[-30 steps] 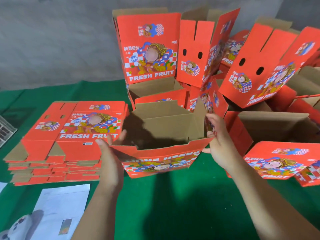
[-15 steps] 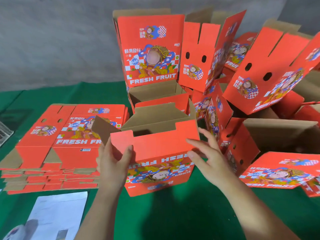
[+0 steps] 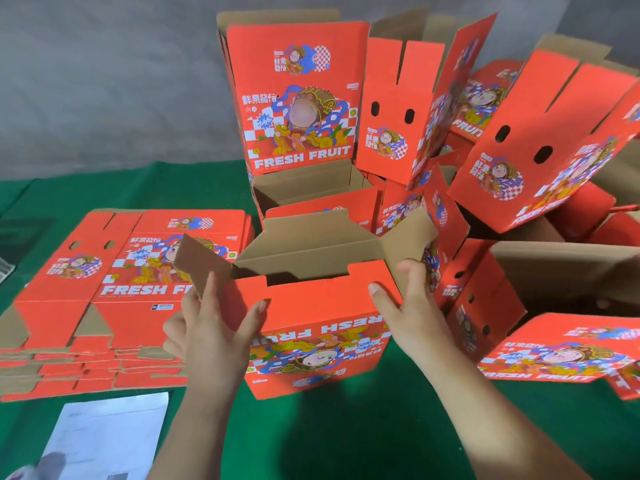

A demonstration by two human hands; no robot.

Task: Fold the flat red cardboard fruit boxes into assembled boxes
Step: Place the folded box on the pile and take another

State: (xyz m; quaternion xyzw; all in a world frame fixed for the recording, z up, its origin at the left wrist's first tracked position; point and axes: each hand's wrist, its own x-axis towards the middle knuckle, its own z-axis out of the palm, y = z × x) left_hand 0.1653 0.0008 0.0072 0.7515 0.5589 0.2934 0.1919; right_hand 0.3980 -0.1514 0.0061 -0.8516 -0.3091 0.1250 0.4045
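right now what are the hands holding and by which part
Both hold the red box by the top of its near wall: the left hand pinches the left corner, the right hand grips the right corner.

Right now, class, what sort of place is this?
Probably a packing workbench: a stack of flat boxes on green cloth, assembled boxes piled behind, both hands on one half-folded box.

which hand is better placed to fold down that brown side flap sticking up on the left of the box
Left. The left hand grips the box at its left corner, its fingers right under the raised brown flap. The right hand holds the opposite corner, so it can steady the box there.
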